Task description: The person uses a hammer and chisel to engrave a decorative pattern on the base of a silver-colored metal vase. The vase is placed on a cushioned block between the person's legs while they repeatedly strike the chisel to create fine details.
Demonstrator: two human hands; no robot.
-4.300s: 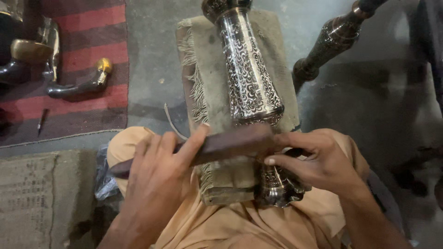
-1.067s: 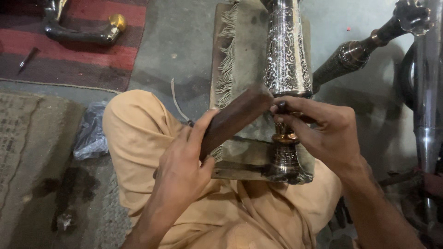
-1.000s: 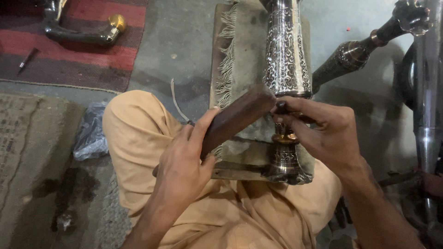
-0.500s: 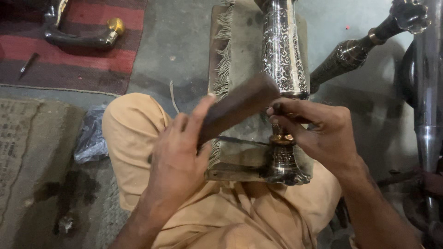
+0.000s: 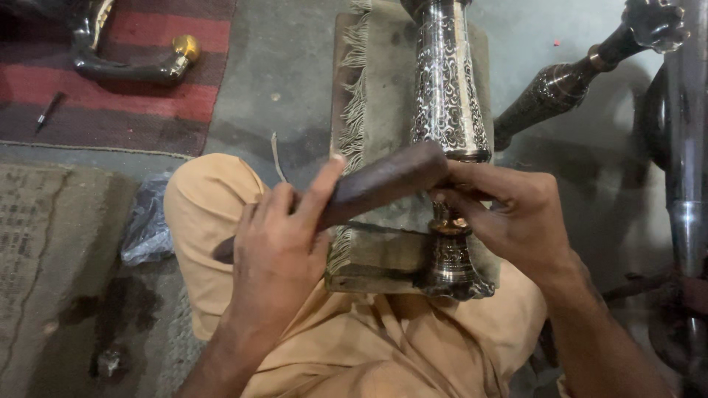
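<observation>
The left hand (image 5: 276, 254) grips a dark wooden block (image 5: 369, 188) over the engraved metal vase (image 5: 448, 103) lying on a fringed pad (image 5: 369, 110) – mid-hammering; the right hand (image 5: 516, 217) pinches something small – unclear what – needing steady aim.

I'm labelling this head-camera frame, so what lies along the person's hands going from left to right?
Crumpled plastic bag → left hand → dark wooden block → engraved metal vase → right hand → shiny metal pipe.

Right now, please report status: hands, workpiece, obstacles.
Left hand grips wooden block. Right hand pinches small tool at engraved metal vase, lying on fringed pad. Nothing blocking.
</observation>
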